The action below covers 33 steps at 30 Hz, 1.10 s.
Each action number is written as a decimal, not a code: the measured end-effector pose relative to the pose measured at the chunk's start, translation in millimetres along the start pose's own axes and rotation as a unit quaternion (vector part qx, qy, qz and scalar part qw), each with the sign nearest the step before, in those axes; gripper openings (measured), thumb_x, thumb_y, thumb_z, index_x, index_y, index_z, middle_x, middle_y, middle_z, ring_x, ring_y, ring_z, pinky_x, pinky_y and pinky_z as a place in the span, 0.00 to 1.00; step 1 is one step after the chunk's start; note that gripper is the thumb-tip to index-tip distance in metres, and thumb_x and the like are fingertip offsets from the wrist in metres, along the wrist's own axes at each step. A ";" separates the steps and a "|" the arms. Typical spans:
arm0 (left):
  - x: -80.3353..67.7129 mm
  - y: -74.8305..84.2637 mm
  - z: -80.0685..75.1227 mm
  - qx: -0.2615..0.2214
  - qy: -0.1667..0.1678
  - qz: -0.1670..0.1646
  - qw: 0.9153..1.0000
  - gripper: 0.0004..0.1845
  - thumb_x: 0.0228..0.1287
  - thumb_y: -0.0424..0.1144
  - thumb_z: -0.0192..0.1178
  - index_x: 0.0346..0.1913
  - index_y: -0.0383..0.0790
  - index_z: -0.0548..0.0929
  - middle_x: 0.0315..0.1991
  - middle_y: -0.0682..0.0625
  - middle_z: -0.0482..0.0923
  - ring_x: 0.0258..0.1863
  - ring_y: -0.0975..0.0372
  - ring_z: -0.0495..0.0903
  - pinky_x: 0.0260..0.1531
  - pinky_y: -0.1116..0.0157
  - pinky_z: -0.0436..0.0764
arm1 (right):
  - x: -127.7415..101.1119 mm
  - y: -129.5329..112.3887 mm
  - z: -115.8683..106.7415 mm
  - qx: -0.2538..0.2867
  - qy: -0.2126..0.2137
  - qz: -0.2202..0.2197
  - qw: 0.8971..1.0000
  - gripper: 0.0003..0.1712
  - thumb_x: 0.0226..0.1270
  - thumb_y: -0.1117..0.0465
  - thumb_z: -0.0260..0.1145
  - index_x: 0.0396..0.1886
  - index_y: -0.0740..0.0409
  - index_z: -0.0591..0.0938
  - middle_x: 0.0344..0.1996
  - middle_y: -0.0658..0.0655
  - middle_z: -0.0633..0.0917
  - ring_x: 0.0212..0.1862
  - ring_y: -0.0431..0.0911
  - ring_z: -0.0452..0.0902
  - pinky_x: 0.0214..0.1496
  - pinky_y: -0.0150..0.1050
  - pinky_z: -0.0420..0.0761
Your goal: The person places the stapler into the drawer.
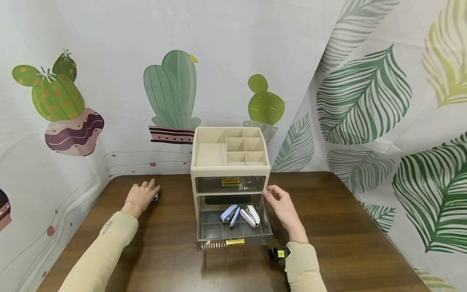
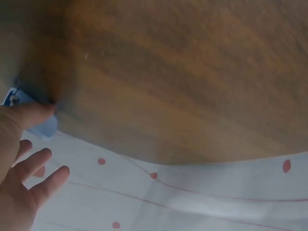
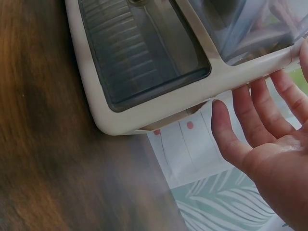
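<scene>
At the back left of the table, my left hand (image 1: 139,198) pinches a small light blue stapler (image 2: 44,126). The thumb lies across it, the other fingers spread apart, and the hand hides most of it. My right hand (image 1: 282,205) touches the right side of a cream desktop organizer (image 1: 230,170) with fairly straight fingers. The organizer's lower clear drawer (image 1: 209,233) is pulled out. Inside it lie a blue-purple stapler (image 1: 229,213) and a white stapler (image 1: 251,215), side by side. The upper drawer (image 1: 211,185) is closed.
Open compartments (image 1: 211,154) top the organizer, which stands at the back middle of the brown wooden table (image 1: 164,251). Behind it hangs a printed wall cloth (image 1: 226,61). A black device with a yellow label (image 1: 279,254) is at the right wrist.
</scene>
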<state>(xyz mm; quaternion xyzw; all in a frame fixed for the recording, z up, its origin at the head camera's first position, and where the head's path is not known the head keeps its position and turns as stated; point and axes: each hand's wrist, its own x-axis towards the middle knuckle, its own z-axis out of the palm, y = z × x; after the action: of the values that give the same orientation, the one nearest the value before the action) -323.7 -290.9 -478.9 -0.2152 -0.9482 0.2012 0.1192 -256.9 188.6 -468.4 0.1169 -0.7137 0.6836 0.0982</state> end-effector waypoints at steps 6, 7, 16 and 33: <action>0.8 3.1 4.9 -0.002 0.003 -0.006 1.000 0.17 0.52 0.26 0.71 0.44 0.39 0.79 0.45 0.39 0.73 0.43 0.47 0.75 0.31 0.50 0.78 | -0.9 3.7 0.2 0.004 -0.005 -0.034 0.999 0.08 0.70 0.59 0.65 0.38 0.60 0.81 0.32 0.51 0.82 0.37 0.39 0.78 0.40 0.33 0.81; 0.8 3.2 4.7 0.000 0.003 -0.007 1.000 0.16 0.51 0.26 0.71 0.42 0.39 0.79 0.43 0.40 0.73 0.42 0.47 0.75 0.31 0.50 0.78 | -1.0 3.2 0.6 0.003 -0.005 -0.031 0.999 0.09 0.70 0.59 0.65 0.39 0.62 0.81 0.32 0.51 0.82 0.37 0.40 0.78 0.40 0.34 0.81; -0.9 3.3 0.0 -0.010 0.012 -0.022 1.000 0.13 0.53 0.26 0.69 0.41 0.36 0.78 0.39 0.41 0.74 0.40 0.47 0.75 0.31 0.50 0.77 | -0.6 -5.1 1.9 -0.007 0.007 0.023 1.000 0.11 0.71 0.64 0.62 0.43 0.72 0.77 0.33 0.55 0.81 0.39 0.41 0.78 0.45 0.38 0.82; -25.2 0.0 -18.2 -0.101 0.079 -0.086 0.988 0.18 0.47 0.41 0.75 0.31 0.31 0.78 0.26 0.41 0.78 0.28 0.46 0.79 0.24 0.48 0.76 | 0.2 -10.9 0.6 -0.012 -0.006 0.036 0.999 0.10 0.72 0.66 0.61 0.45 0.72 0.78 0.33 0.52 0.82 0.39 0.40 0.78 0.46 0.40 0.81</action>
<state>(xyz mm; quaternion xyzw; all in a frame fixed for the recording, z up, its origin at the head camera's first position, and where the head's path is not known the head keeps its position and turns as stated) -295.9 -296.3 -466.3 -0.1590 -0.9661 0.0759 0.1886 -253.7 187.6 -458.0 0.0939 -0.7265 0.6771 0.0703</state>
